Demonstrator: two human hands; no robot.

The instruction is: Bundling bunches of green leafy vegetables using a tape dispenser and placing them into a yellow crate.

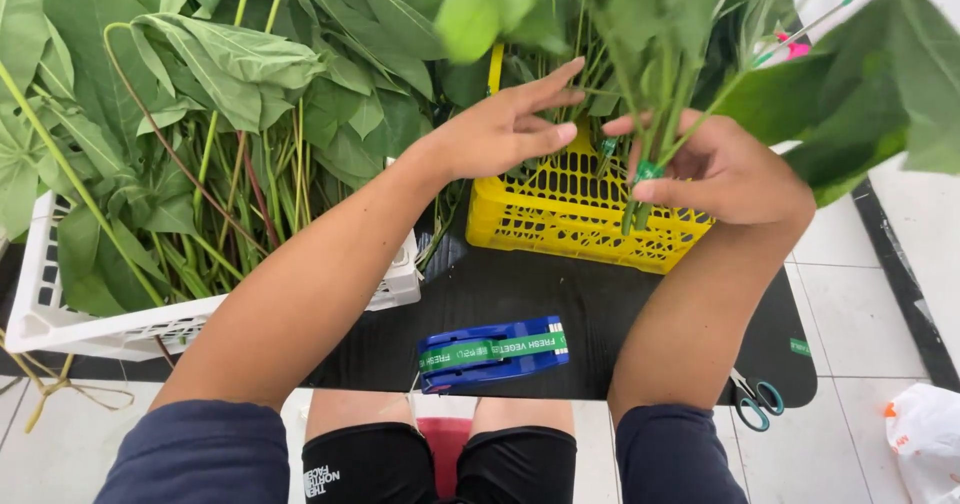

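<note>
Right hand (725,169) grips the taped stem bundle (650,154) over the yellow basket (580,214); left hand (505,124), fingers spread loose at nine o'clock, steadies leaves. Best pinch below the tape, stems level.

You are sitting at what looks like a small produce-packing spot, probably a market stall or farm shed, though the view is too tight to be sure. A white plastic crate (40,314) at the left of the frame brims with leafy green stalks (200,114), and a yellow basket (560,214) at upper centre holds more. On the black table (600,314) before you lies a blue tape dispenser (493,352) with green tape, scissors (752,399) at lower right, white floor tiles (850,304) beneath.
</note>
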